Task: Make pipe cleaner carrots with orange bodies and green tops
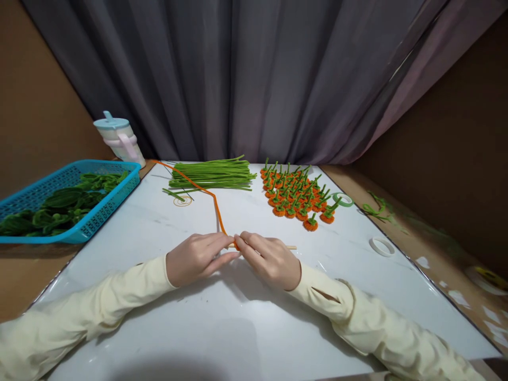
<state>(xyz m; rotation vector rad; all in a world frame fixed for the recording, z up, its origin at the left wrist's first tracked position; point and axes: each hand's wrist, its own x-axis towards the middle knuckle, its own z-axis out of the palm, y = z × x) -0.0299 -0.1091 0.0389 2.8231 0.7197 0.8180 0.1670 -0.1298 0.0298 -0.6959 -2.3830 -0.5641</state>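
Note:
My left hand and my right hand meet over the middle of the white board, both closed on a thin wooden stick. Its right end sticks out past my right fingers. An orange pipe cleaner is coiled round the stick between my fingertips. From there it runs up, bends, and stretches off to the far left edge. Beyond my right hand stand several orange pipe-cleaner coils with green stems. A bundle of green pipe cleaners lies at the back. My fingers hide part of the coil.
At left stands a blue basket holding green fuzzy leaf shapes. Behind it is a tumbler. A green tape roll and a white tape roll lie at right. Thin wire curls near the bundle. A grey curtain hangs behind.

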